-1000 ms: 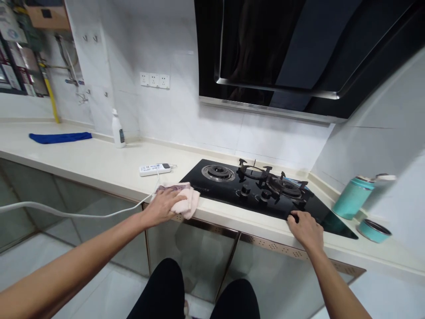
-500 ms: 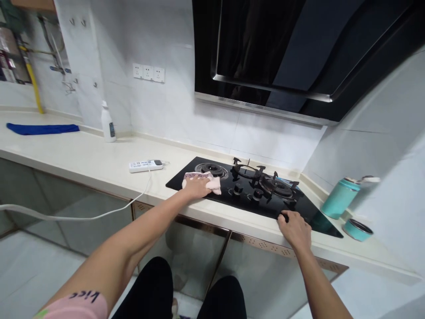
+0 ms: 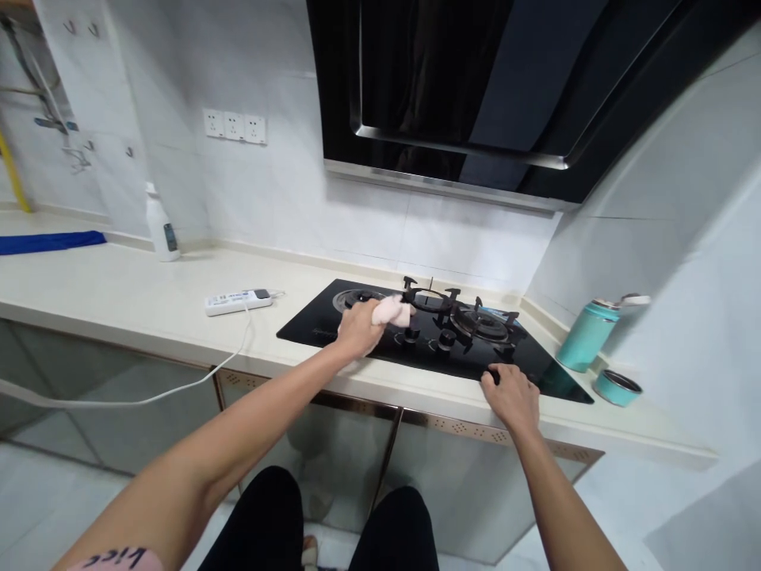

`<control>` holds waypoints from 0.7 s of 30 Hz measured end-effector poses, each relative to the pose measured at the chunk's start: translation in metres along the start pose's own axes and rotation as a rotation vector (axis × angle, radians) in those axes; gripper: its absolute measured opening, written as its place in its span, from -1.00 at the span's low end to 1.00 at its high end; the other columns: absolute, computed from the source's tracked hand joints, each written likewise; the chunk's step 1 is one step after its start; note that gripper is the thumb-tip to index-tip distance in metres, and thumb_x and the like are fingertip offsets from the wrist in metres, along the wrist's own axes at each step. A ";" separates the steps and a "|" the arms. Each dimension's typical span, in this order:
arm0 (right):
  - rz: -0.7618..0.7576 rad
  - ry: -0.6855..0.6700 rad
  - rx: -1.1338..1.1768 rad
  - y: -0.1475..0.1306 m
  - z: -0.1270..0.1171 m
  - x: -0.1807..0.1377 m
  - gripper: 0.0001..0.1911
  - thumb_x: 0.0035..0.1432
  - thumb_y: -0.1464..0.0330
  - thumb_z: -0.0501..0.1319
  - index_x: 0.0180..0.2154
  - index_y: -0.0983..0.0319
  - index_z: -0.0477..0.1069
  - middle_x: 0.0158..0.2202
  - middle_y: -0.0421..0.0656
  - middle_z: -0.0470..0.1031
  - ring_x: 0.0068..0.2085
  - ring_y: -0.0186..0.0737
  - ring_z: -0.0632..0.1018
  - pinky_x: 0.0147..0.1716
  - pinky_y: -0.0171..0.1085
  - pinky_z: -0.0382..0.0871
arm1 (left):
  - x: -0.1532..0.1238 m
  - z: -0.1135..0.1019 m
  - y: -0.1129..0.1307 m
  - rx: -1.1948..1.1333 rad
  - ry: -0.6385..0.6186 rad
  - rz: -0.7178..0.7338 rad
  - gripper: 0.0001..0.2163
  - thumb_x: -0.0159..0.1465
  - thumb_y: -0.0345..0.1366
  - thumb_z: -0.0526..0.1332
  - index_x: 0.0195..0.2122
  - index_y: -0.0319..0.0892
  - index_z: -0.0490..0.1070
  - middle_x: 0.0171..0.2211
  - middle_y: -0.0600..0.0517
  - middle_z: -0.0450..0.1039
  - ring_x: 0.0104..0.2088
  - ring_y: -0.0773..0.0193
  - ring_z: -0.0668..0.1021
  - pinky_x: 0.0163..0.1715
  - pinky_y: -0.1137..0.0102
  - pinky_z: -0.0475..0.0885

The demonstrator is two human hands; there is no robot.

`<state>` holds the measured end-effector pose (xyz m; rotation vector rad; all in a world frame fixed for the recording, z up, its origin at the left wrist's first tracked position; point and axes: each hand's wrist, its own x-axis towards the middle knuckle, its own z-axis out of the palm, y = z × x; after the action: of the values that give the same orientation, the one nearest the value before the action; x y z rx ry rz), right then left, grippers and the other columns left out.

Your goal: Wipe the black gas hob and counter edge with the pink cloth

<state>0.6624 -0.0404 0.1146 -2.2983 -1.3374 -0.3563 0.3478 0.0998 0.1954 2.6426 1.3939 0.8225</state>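
Observation:
My left hand (image 3: 360, 329) is closed around a pale pink cloth (image 3: 392, 311), which bunches out past the fingers on the right. It sits over the left front part of the black glass gas cooktop (image 3: 464, 358), in front of the left burner (image 3: 357, 297). Just right of the cloth are two black control knobs (image 3: 445, 341). My right hand (image 3: 512, 394) rests at the cooktop's front edge with its fingers bent and the thumb apart; dark glass shows in the gap. The undersides of its fingers are hidden.
Black pan supports (image 3: 429, 298) stand behind the knobs. To the right are a teal bottle (image 3: 588, 337) and a teal cup (image 3: 618, 388). A white power strip (image 3: 238, 301) with a cord, a white spray bottle (image 3: 160, 224) and a blue cloth (image 3: 53, 242) lie left. A range hood (image 3: 440, 103) overhangs.
My left hand has gathered the pink cloth from lying flat on the glass into a bunch, shifting it slightly right toward the knobs. The right hand stays at the cooktop edge; the view has shifted right.

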 end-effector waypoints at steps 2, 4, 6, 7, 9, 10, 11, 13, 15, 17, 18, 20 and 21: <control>0.000 0.006 -0.008 0.000 0.000 0.000 -0.54 0.37 0.22 -0.01 0.09 0.20 0.54 0.20 0.03 0.49 0.21 0.07 0.47 0.27 0.03 0.19 | 0.016 0.009 0.002 0.027 -0.036 -0.021 -0.54 0.38 -0.15 0.13 0.27 -0.16 0.36 0.21 -0.24 0.53 0.26 -0.20 0.48 0.23 -0.11 0.30; 0.007 0.005 -0.015 0.000 -0.001 0.000 -0.54 0.37 0.22 -0.01 0.09 0.20 0.53 0.20 0.04 0.49 0.20 0.06 0.47 0.26 0.03 0.19 | 0.023 0.021 0.006 0.043 -0.114 0.013 -0.54 0.34 -0.09 0.19 0.22 -0.13 0.41 0.20 -0.22 0.54 0.26 -0.24 0.49 0.26 -0.16 0.24; 0.013 -0.004 -0.013 0.001 -0.001 0.001 -0.54 0.37 0.21 -0.01 0.09 0.21 0.53 0.20 0.03 0.49 0.21 0.06 0.47 0.26 0.03 0.19 | 0.022 0.031 0.012 0.057 -0.176 0.070 -0.54 0.31 -0.06 0.23 0.20 -0.11 0.44 0.19 -0.21 0.56 0.23 -0.26 0.51 0.27 -0.19 0.21; 0.014 -0.008 -0.011 0.001 -0.001 0.001 -0.54 0.37 0.21 0.00 0.10 0.21 0.53 0.20 0.03 0.49 0.21 0.06 0.47 0.27 0.03 0.19 | 0.018 0.034 0.016 0.065 -0.192 0.097 -0.54 0.31 -0.07 0.23 0.19 -0.13 0.44 0.17 -0.23 0.57 0.21 -0.28 0.53 0.26 -0.20 0.20; 0.017 -0.012 -0.010 0.000 -0.001 0.002 -0.54 0.37 0.21 0.00 0.10 0.21 0.53 0.19 0.03 0.49 0.21 0.06 0.46 0.27 0.04 0.19 | 0.007 0.038 0.026 0.080 -0.199 0.153 -0.54 0.32 -0.08 0.22 0.17 -0.18 0.46 0.14 -0.28 0.58 0.18 -0.30 0.55 0.24 -0.20 0.22; 0.017 -0.013 -0.011 0.000 0.000 0.002 -0.54 0.36 0.21 0.00 0.09 0.21 0.53 0.19 0.04 0.49 0.21 0.06 0.46 0.27 0.04 0.19 | 0.000 0.039 0.032 0.084 -0.191 0.186 -0.55 0.32 -0.06 0.21 0.16 -0.20 0.47 0.14 -0.31 0.57 0.17 -0.30 0.55 0.23 -0.20 0.22; 0.017 -0.011 -0.013 0.000 0.000 0.002 -0.54 0.36 0.21 0.01 0.09 0.21 0.53 0.18 0.04 0.49 0.21 0.06 0.46 0.27 0.04 0.19 | -0.009 0.040 0.041 0.084 -0.181 0.224 -0.55 0.33 -0.04 0.20 0.14 -0.21 0.47 0.14 -0.32 0.56 0.18 -0.30 0.54 0.23 -0.19 0.22; 0.019 -0.006 -0.018 0.000 0.001 0.002 -0.55 0.35 0.22 0.02 0.07 0.21 0.54 0.17 0.03 0.50 0.20 0.07 0.46 0.27 0.04 0.20 | -0.027 0.044 0.064 0.069 -0.166 0.321 -0.56 0.35 0.00 0.19 0.11 -0.19 0.49 0.14 -0.29 0.56 0.19 -0.26 0.52 0.24 -0.15 0.22; 0.023 0.001 -0.018 0.002 0.003 0.002 -0.55 0.34 0.22 0.02 0.07 0.21 0.54 0.17 0.04 0.50 0.21 0.08 0.46 0.27 0.04 0.20 | -0.043 0.052 0.093 0.037 -0.165 0.431 -0.60 0.35 0.00 0.20 0.07 -0.14 0.50 0.11 -0.23 0.58 0.17 -0.19 0.53 0.22 -0.10 0.25; 0.015 -0.011 0.020 0.007 0.003 0.003 -0.53 0.35 0.22 -0.01 0.08 0.22 0.54 0.18 0.05 0.50 0.22 0.10 0.46 0.27 0.04 0.21 | -0.056 0.061 0.119 0.001 -0.178 0.522 -0.62 0.30 0.01 0.25 0.03 -0.09 0.51 0.06 -0.16 0.60 0.10 -0.13 0.56 0.15 -0.04 0.31; 0.003 -0.026 0.049 0.011 0.003 0.004 -0.51 0.35 0.22 -0.04 0.08 0.21 0.54 0.18 0.05 0.51 0.22 0.10 0.46 0.26 0.03 0.22 | -0.062 0.066 0.129 -0.016 -0.178 0.562 -0.62 0.29 0.03 0.27 0.01 -0.08 0.52 0.03 -0.15 0.60 0.08 -0.11 0.56 0.11 -0.02 0.33; -0.020 -0.065 0.105 0.020 0.001 0.008 -0.46 0.38 0.20 -0.11 0.07 0.18 0.56 0.18 0.01 0.52 0.21 0.06 0.48 0.23 -0.01 0.27 | -0.070 0.076 0.140 -0.038 -0.158 0.648 -0.61 0.29 0.07 0.26 0.00 -0.07 0.53 0.04 -0.14 0.58 0.07 -0.11 0.54 0.03 0.01 0.36; -0.029 -0.085 0.123 0.025 0.000 0.011 -0.44 0.39 0.19 -0.14 0.06 0.16 0.58 0.18 -0.02 0.54 0.20 0.03 0.50 0.22 -0.04 0.29 | -0.073 0.082 0.141 -0.030 -0.140 0.697 -0.59 0.29 0.09 0.26 0.00 -0.07 0.53 0.08 -0.16 0.54 0.09 -0.13 0.52 0.01 0.00 0.36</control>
<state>0.6893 -0.0430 0.1126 -2.2167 -1.3943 -0.1821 0.4594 -0.0247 0.1324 3.1024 0.4005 0.6535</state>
